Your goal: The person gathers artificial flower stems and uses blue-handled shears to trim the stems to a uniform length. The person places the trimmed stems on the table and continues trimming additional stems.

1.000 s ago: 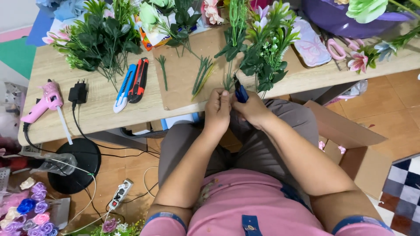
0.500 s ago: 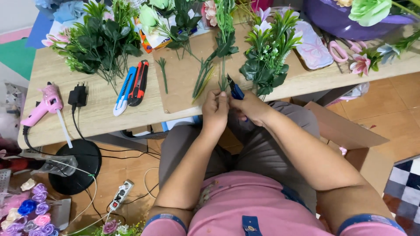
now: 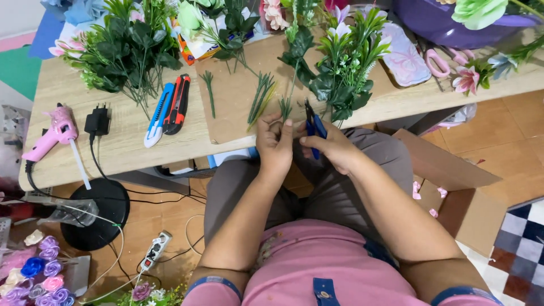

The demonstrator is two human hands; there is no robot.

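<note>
Hands trim a green plastic stem at the edge of a wooden table.

The left hand (image 3: 276, 141) pinches the thin green artificial leafy stem (image 3: 294, 68) between its fingertips, the stem rising just above them over the pale wooden table (image 3: 124, 147). The right hand (image 3: 334, 148) grips small blue-handled cutting pliers (image 3: 313, 122), fingers wrapped around the handles, tips beside the stem's lower end. A red utility knife (image 3: 178, 103) lies well left of the fingers.

A small orange and white packet (image 3: 190, 54) lies on the worktop (image 3: 124, 147) in the upper middle-left of the frame, half hidden under green leaves. An open brown cardboard box (image 3: 464, 198) stands on the floor at the right of the frame. No signs or screens show.
</note>
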